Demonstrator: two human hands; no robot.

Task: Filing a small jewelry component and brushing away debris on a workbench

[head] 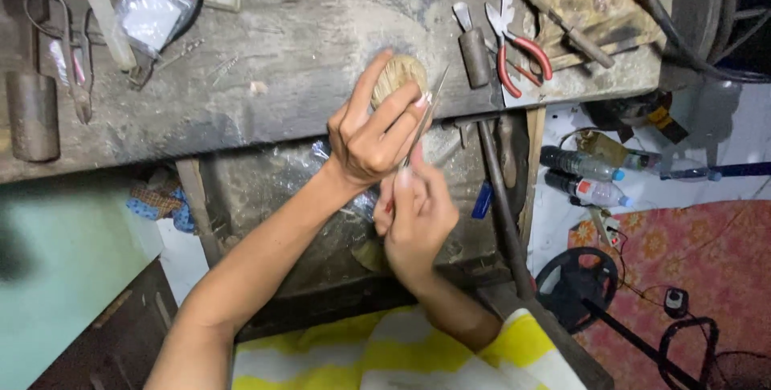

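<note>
Head view shows my left hand [371,134] gripping a round tan piece [399,77] at the counter [265,101] edge, right hand [416,217] pinching a thin metal tool [426,117] against it, red-handled pliers [520,57] nearby.

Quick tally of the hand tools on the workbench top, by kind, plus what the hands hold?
Red-handled pliers: 1
Scissors: 1
Dark-handled chisel: 1
Pale wooden block in left hand (block): 1
Thin metal tool in right hand (tool): 1
Total: 5
</note>
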